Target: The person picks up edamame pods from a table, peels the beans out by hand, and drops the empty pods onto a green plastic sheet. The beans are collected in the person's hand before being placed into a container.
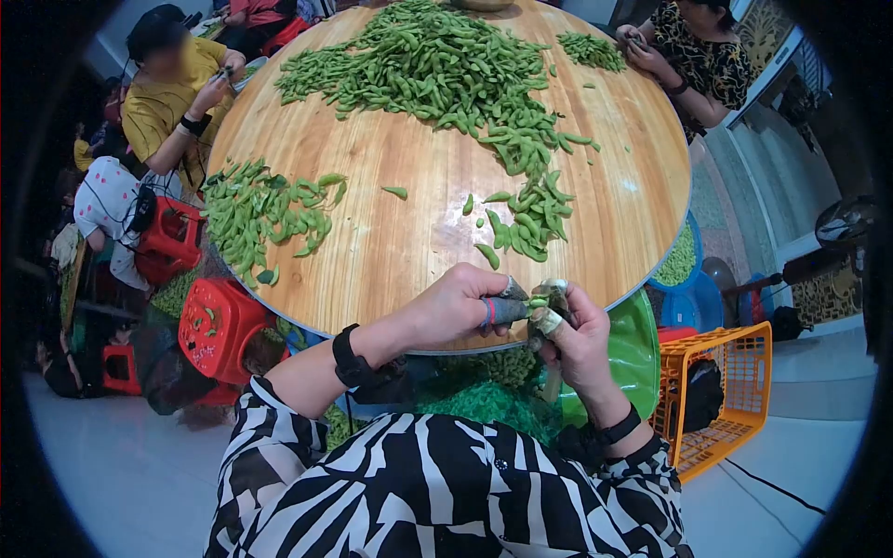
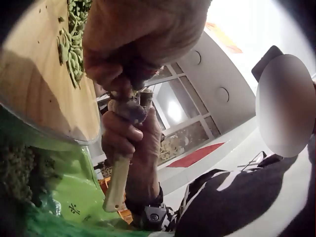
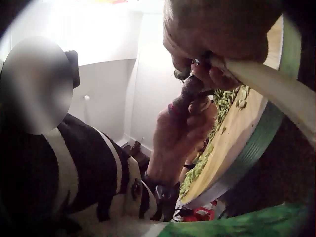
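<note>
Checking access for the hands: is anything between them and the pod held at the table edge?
Nothing visible. The left hand pinches the pod directly; the right hand, gripping a pale-handled tool, meets it at the table edge.

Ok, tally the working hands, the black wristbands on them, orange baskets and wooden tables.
Hands: 2, left hand pinching a pod, right hand gripping a pale-handled tool
Black wristbands: 2
Orange basket: 1
Wooden table: 1
Total: 6
</note>
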The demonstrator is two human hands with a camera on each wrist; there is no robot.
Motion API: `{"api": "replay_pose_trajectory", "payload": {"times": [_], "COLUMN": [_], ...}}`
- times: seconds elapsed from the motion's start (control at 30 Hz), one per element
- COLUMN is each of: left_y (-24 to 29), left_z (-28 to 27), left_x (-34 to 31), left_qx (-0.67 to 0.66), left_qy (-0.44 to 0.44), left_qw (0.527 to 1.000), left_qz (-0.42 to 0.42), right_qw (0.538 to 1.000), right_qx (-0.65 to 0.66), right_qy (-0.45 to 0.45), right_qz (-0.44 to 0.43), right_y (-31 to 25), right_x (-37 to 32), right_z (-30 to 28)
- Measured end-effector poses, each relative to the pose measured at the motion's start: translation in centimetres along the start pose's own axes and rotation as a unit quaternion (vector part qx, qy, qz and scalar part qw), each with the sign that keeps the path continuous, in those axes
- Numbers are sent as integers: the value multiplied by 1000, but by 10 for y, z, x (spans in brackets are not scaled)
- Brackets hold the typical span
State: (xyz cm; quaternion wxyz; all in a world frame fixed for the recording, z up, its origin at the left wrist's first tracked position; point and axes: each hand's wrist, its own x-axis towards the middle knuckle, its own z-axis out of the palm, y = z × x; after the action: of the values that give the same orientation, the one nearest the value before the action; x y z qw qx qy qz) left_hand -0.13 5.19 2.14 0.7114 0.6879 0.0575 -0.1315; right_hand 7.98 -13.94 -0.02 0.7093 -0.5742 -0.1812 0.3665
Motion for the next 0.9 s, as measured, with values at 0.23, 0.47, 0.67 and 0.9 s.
{"api": "replay_pose_trajectory", "payload": {"times": [0.23, 0.47, 0.67, 0.9], "left_y": [-2, -18, -21, -21], "left_z": [3, 10, 16, 12], "left_x": [-1, 0, 1, -7], "left_qx": [-116, -227, -180, 123], "left_qy": [-11, -14, 15, 21], "left_qw": [992, 971, 982, 989], "left_qz": [-49, -69, -60, 78], "right_qw": [994, 988, 990, 934], "right_qx": [-98, -133, -117, -322], "right_qy": [-21, -70, -76, -89], "right_qz": [-53, -25, -20, -129], "right_y": [-4, -5, -8, 2], "right_x": [3, -1, -4, 0], "right_z": [-5, -12, -7, -15]}}
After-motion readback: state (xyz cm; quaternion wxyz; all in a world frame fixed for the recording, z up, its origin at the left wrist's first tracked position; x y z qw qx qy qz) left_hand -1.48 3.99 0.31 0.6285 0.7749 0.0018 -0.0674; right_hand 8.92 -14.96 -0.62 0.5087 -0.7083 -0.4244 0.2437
